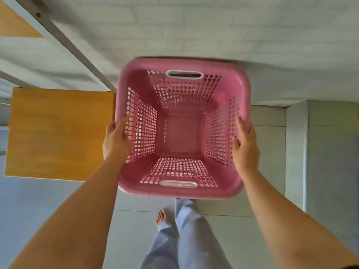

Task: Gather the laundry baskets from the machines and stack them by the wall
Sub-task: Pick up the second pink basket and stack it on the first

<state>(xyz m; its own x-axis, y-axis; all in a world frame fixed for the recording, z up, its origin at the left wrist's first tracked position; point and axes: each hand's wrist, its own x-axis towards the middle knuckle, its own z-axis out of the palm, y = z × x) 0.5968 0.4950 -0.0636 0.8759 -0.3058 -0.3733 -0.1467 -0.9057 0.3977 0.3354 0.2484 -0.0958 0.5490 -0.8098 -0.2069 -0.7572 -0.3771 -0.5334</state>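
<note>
An empty pink laundry basket (182,133) with lattice sides and white-rimmed handle slots fills the middle of the head view, seen from straight above. My left hand (116,140) grips its left rim, fingers hooked over the edge. On the opposite rim my right hand (245,146) holds it the same way. The basket's far edge is close against the white brick wall (194,26). It is slightly blurred, and whether its bottom touches the floor is hidden.
A wooden board or table top (58,133) sits directly left of the basket, under a slanted metal rail (73,47). Pale floor tiles (268,171) lie below, with a grey step or ledge (330,152) at the right. My bare foot (163,218) and trouser legs stand just behind the basket.
</note>
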